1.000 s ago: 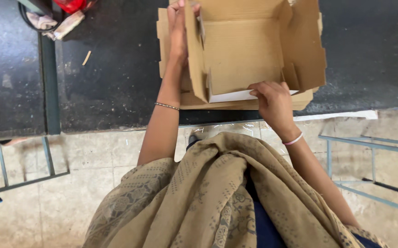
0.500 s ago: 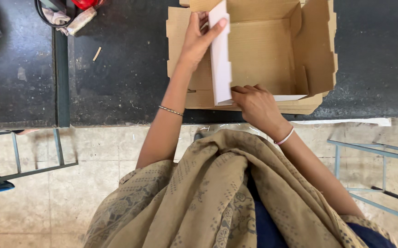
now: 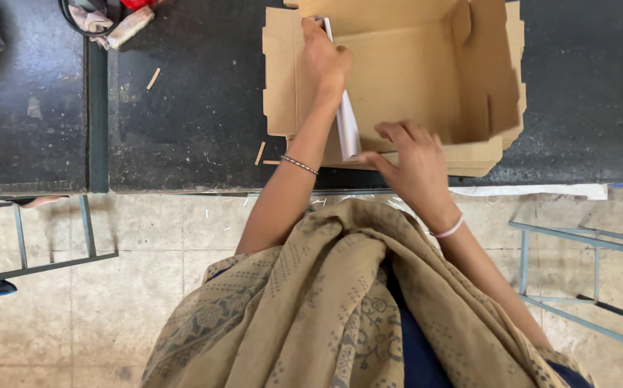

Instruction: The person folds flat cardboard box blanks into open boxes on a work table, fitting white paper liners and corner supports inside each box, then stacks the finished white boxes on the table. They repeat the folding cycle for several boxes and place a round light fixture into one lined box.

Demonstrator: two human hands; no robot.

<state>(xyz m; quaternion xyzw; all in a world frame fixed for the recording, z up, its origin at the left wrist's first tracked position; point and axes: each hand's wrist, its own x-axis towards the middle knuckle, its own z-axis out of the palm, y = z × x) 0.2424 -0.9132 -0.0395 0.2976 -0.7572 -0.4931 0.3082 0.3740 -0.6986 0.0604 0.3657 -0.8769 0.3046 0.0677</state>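
Gripping a white sheet [image 3: 347, 126] with the left hand [image 3: 326, 61] inside the cardboard box [image 3: 412, 79]. Pressing the right hand [image 3: 412, 162], fingers spread and empty, on the box's near edge on the counter [image 3: 189, 108].

The box [image 3: 412, 79] is matt brown corrugated cardboard with rough cut edges. The flap [image 3: 345, 118] has a smooth white face. The tabletop [image 3: 196, 108] looks dark, matt and speckled. The shawl [image 3: 326, 309] is soft printed cloth. The floor [image 3: 110, 287] is dull stone tile.
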